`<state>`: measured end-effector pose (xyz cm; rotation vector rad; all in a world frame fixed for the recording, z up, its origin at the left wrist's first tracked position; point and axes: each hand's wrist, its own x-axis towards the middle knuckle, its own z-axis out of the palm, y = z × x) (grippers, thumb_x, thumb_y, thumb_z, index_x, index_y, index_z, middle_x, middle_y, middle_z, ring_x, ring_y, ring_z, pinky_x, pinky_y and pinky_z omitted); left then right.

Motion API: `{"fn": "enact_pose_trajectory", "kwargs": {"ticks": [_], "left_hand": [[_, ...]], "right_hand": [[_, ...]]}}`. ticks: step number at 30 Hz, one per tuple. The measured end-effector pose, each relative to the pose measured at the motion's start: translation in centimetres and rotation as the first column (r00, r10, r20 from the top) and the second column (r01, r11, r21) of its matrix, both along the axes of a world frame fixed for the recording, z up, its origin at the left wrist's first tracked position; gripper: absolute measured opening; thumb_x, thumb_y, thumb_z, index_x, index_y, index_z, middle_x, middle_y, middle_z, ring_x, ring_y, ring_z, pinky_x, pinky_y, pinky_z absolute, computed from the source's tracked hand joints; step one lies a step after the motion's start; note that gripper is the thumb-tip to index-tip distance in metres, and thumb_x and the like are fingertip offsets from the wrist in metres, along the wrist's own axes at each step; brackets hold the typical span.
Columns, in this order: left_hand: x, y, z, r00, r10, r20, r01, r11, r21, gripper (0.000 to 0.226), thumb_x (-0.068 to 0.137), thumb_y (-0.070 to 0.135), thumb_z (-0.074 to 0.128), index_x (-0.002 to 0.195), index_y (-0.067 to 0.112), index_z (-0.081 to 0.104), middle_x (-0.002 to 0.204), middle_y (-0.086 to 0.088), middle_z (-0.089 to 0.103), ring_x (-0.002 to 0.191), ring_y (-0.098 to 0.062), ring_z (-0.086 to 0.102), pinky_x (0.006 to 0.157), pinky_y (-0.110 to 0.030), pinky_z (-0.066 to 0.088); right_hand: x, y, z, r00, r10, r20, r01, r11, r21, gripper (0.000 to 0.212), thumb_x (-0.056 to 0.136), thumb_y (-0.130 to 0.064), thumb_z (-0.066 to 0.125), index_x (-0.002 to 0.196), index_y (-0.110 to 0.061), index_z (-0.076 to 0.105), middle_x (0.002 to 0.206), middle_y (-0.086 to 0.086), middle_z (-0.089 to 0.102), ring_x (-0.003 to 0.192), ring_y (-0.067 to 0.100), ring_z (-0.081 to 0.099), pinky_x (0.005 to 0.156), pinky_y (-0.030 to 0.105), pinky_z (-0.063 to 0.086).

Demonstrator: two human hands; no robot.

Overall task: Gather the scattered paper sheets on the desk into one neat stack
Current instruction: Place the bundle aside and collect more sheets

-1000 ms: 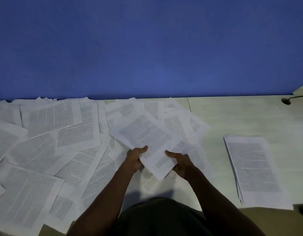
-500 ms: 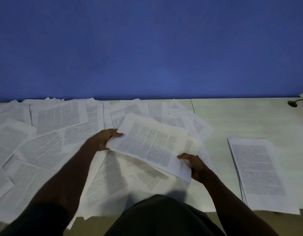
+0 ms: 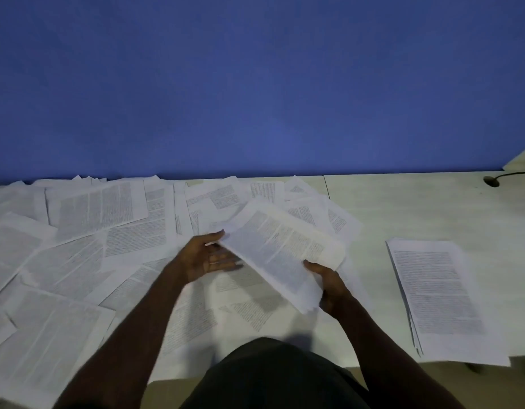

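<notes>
Several printed sheets (image 3: 87, 243) lie scattered and overlapping across the left and middle of the pale desk (image 3: 403, 208). A small bundle of sheets (image 3: 279, 249) is held tilted above the desk at the centre. My right hand (image 3: 329, 286) grips its near right corner from below. My left hand (image 3: 209, 256) is spread, palm up, with its fingertips touching the bundle's left edge. A gathered stack (image 3: 435, 293) of sheets lies flat at the right, apart from both hands.
A blue wall (image 3: 255, 84) runs along the back edge of the desk. A dark cable grommet (image 3: 491, 181) with a cable sits at the far right corner. Bare desk surface lies between the scattered sheets and the stack.
The bundle has swung to the right and tilted more steeply. My left hand slid from the bundle's far left corner toward its left edge and opened. My right hand kept its grip.
</notes>
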<state>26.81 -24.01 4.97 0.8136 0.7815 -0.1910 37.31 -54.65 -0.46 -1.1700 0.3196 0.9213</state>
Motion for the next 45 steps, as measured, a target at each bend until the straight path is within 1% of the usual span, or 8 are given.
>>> {"fn": "enact_pose_trajectory", "kwargs": {"ticks": [7,15,21,25,31,38,42,45], "left_hand": [[0.7,-7.2,-2.9,0.981,0.186,0.054,-0.193,0.932,0.306,0.047,0.075,-0.011,0.080,0.119,0.001,0.067,0.118,-0.018,0.072,0.098,-0.030,0.072,0.082,-0.044,0.061],[0.1,-5.9,-2.1,0.798,-0.589,0.129,0.564,0.805,0.183,0.050,0.088,-0.004,0.073,0.135,0.006,0.062,0.132,-0.014,0.067,0.120,-0.032,0.065,0.098,-0.044,0.055],[2.2,-10.5,-3.5,0.983,-0.185,0.020,0.181,0.975,0.131,0.040,0.078,0.007,0.084,0.116,0.007,0.074,0.123,-0.020,0.070,0.111,-0.038,0.068,0.098,-0.055,0.053],[3.6,-13.7,-4.0,0.931,-0.361,0.055,0.351,0.926,0.140,0.056,0.077,0.005,0.084,0.130,0.004,0.067,0.130,-0.019,0.067,0.120,-0.038,0.064,0.105,-0.058,0.048],[7.6,-20.9,-2.3,0.796,-0.605,0.025,0.600,0.794,0.099,0.046,0.088,-0.004,0.070,0.133,0.004,0.063,0.130,-0.016,0.068,0.121,-0.036,0.064,0.106,-0.049,0.050],[13.6,-29.2,-3.5,0.903,-0.430,-0.023,0.430,0.898,0.093,0.046,0.086,0.001,0.075,0.130,0.006,0.065,0.126,-0.017,0.070,0.116,-0.037,0.067,0.100,-0.052,0.054],[16.9,-35.6,-4.7,0.980,-0.177,-0.095,0.196,0.947,0.255,0.039,0.082,0.004,0.080,0.120,0.005,0.071,0.117,-0.012,0.074,0.098,-0.029,0.074,0.080,-0.037,0.061],[18.7,-39.9,-6.4,0.976,-0.158,-0.152,0.213,0.845,0.491,0.033,0.082,0.011,0.083,0.114,0.008,0.074,0.114,-0.008,0.075,0.096,-0.023,0.072,0.089,-0.040,0.060]], "right_hand": [[-2.3,0.9,1.1,0.996,0.093,-0.016,-0.091,0.991,0.100,0.051,0.092,0.002,0.067,0.140,-0.011,0.059,0.137,0.017,0.067,0.129,0.039,0.063,0.105,0.058,0.053],[0.6,-3.2,4.4,0.963,0.259,0.074,-0.256,0.965,-0.051,0.054,0.085,-0.011,0.082,0.136,-0.005,0.066,0.137,0.019,0.067,0.125,0.039,0.065,0.107,0.053,0.053],[-0.7,-5.5,4.3,0.951,0.291,0.105,-0.269,0.945,-0.187,0.055,0.082,-0.017,0.086,0.133,-0.011,0.068,0.129,0.014,0.073,0.118,0.036,0.070,0.103,0.055,0.055],[-0.2,-9.5,3.4,0.904,0.421,0.075,-0.408,0.902,-0.143,0.051,0.089,-0.008,0.078,0.138,-0.011,0.063,0.132,0.012,0.071,0.122,0.033,0.068,0.101,0.047,0.058],[5.6,-15.0,3.6,0.973,0.172,0.151,-0.155,0.981,-0.118,0.047,0.088,-0.014,0.081,0.133,-0.009,0.069,0.129,0.011,0.073,0.119,0.032,0.071,0.108,0.050,0.052],[9.8,-24.4,2.1,0.975,0.076,0.209,-0.027,0.974,-0.226,0.036,0.085,-0.011,0.084,0.120,-0.011,0.077,0.120,0.006,0.078,0.115,0.028,0.073,0.107,0.046,0.053],[12.0,-29.8,1.3,0.939,0.041,0.341,0.121,0.890,-0.440,0.023,0.085,-0.004,0.083,0.104,-0.016,0.078,0.103,-0.002,0.080,0.103,0.024,0.075,0.084,0.025,0.060],[13.4,-33.2,0.1,0.908,0.086,0.411,0.209,0.755,-0.621,0.023,0.084,-0.013,0.084,0.106,-0.013,0.078,0.107,0.004,0.079,0.099,0.026,0.074,0.089,0.036,0.060]]}}
